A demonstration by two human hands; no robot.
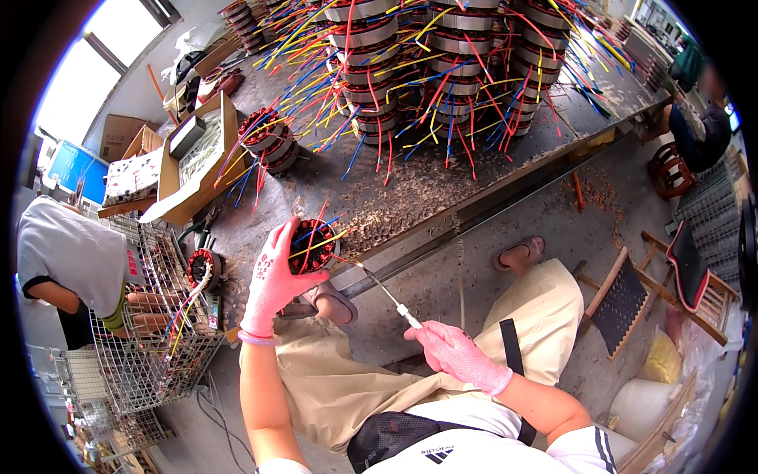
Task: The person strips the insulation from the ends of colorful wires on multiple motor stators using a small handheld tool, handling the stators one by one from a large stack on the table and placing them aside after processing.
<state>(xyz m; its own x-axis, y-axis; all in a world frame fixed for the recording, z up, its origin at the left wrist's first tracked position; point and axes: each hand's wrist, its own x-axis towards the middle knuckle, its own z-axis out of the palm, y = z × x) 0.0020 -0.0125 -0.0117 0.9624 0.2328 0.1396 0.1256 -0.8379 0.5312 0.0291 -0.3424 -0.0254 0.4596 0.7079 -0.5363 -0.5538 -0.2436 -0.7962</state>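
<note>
My left hand [272, 268], in a pink glove, grips a motor stator [314, 246] by its side at the table's near edge. The stator is a dark ring with red windings, and red, blue and yellow wires stick out of it. My right hand [462, 357], also pink-gloved, is closed round the handle of a slim tool [404, 313] with a white collar and a thin metal shaft. The shaft points up and left toward the stator, its tip near the stator's lower right side. Whether the tip touches a wire, I cannot tell.
Tall stacks of wired stators [371, 71] stand at the back of the worktable [379, 189], with a shorter stack [268, 141] at left. A cardboard box [193, 158] and wire basket [150, 316] lie farther left. A person [75, 253] is there. Wooden chair [624, 300] at right.
</note>
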